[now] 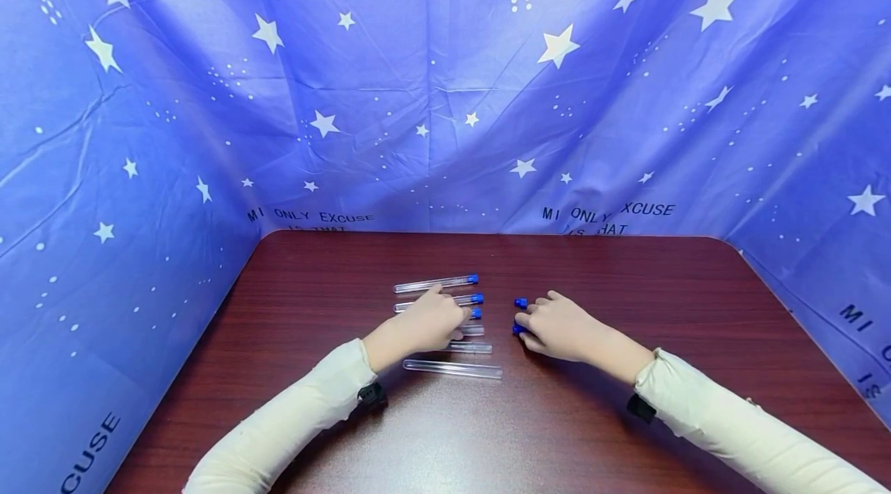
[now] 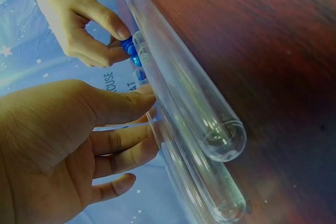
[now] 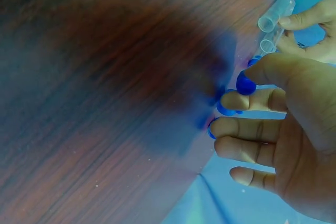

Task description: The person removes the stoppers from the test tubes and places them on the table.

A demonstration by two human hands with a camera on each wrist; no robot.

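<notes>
Clear test tubes lie in a column on the table. Blue caps close the upper ones, such as the farthest capped tube (image 1: 435, 284), while the nearest test tube (image 1: 452, 369) has an uncapped mouth. My left hand (image 1: 426, 320) reaches over the middle of the column, its thumb and fingers pinching an uncapped test tube near its mouth. Right of the tubes, my right hand (image 1: 560, 326) pinches a blue cap (image 3: 245, 83) between thumb and index finger. Another blue cap (image 1: 520, 303) lies just beyond its fingertips. The left hand covers parts of several tubes.
A dark red wooden table (image 1: 626, 270) carries everything. Blue star-printed curtains (image 1: 431, 131) hang behind it and along both sides. Dark wrist straps (image 1: 372, 395) sit at the ends of the pale sleeves (image 1: 292, 409).
</notes>
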